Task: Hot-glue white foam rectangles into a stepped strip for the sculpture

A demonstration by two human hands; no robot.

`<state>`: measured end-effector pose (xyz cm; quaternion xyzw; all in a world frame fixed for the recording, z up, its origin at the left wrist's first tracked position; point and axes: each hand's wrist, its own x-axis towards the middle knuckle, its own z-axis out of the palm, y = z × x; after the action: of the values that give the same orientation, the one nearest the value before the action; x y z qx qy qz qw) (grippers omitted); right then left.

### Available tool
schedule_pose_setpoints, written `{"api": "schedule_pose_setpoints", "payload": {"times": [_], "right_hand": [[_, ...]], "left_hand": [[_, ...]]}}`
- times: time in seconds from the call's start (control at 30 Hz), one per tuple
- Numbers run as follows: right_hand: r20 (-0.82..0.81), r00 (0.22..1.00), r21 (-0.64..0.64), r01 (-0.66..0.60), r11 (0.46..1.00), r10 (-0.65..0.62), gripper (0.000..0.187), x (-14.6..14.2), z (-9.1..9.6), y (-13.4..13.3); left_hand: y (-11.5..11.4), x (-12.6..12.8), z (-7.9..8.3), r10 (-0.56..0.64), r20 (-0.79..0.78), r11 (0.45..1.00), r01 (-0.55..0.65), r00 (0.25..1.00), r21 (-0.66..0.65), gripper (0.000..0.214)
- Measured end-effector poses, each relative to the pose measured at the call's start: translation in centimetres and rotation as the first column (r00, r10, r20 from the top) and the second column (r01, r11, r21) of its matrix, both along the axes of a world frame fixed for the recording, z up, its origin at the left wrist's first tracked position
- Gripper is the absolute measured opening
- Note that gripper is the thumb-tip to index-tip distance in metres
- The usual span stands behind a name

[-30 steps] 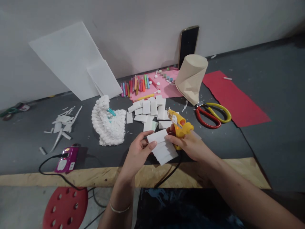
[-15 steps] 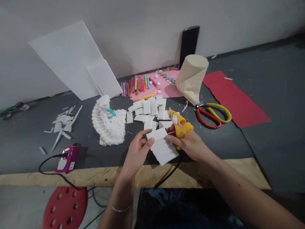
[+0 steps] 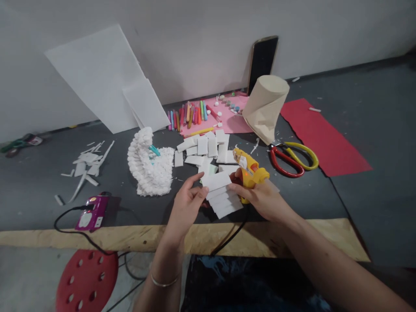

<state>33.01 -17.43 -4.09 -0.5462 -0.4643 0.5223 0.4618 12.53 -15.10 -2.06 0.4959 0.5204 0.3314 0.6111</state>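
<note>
Between both hands is a stack of overlapping white foam pieces (image 3: pixel 225 201), layered like shingles and tilted. My left hand (image 3: pixel 186 208) pinches its left edge with thumb and fingers. A yellow hot glue gun (image 3: pixel 251 171) is gripped in my right hand (image 3: pixel 266 197), with its nozzle pointing away to the upper left. My right thumb also presses on the right edge of the top foam piece; the other fingers are partly hidden. Just beyond the hands lies a loose pile of cut white foam rectangles (image 3: pixel 203 147).
A white swan-like foam model (image 3: pixel 152 173) and thin scraps (image 3: pixel 86 164) lie left. Red-and-yellow-handled scissors (image 3: pixel 287 161), a beige paper cone (image 3: pixel 267 104) and red paper (image 3: pixel 325 138) are right. Crayons (image 3: pixel 188 115), a phone (image 3: pixel 262 63) and white boards (image 3: pixel 97 78) stand behind. A purple power adapter (image 3: pixel 92 213) sits front left.
The white foam stack has tilted, so more of its layered edges show. Both hands keep their hold on it, and the glue gun stays in my right hand. The view has shifted slightly.
</note>
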Motion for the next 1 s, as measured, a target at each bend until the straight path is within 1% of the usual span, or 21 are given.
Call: {"api": "schedule_pose_setpoints", "payload": {"times": [0.2,0.33,0.47,0.6,0.77,0.83,0.93,1.0], "right_hand": [[-0.023,0.999,0.0,-0.036,0.999,0.036,0.027,-0.1,-0.2,-0.1],[0.035,0.999,-0.008,-0.03,1.0,0.03,0.02,-0.1,0.3,-0.1],[0.068,0.997,0.003,-0.021,1.0,0.021,0.015,-0.2,0.6,-0.1],[0.074,0.997,-0.015,0.006,1.0,-0.005,0.018,-0.2,0.3,-0.1],[0.062,0.998,-0.039,-0.025,0.999,0.027,0.018,-0.2,-0.2,-0.1],[0.036,0.999,-0.041,0.001,0.999,0.001,0.018,-0.2,-0.2,-0.1],[0.005,1.0,-0.031,0.021,0.999,-0.021,0.019,-0.1,-0.1,-0.1],[0.002,1.0,-0.023,0.012,1.0,-0.012,0.02,0.0,-0.2,-0.1]], "left_hand": [[0.3,0.1,0.1,0.055,-0.018,0.998,-0.055,0.998,0.018,0.061],[0.2,0.1,0.3,0.051,-0.038,0.998,-0.05,0.998,0.031,0.058],[0.2,0.2,0.3,0.039,-0.034,0.999,-0.038,0.999,0.015,0.055],[0.3,0.2,0.1,0.048,-0.031,0.999,-0.047,0.998,0.027,0.056],[0.4,0.1,0.2,0.043,-0.055,0.998,-0.041,0.998,0.044,0.056],[0.4,0.0,0.2,0.043,-0.068,0.998,-0.039,0.997,0.059,0.055],[0.8,-0.6,0.1,0.082,-0.086,0.992,-0.072,0.993,0.107,0.052],[1.3,-1.4,-0.2,0.14,-0.121,0.98,-0.12,0.983,0.158,0.044]]}}
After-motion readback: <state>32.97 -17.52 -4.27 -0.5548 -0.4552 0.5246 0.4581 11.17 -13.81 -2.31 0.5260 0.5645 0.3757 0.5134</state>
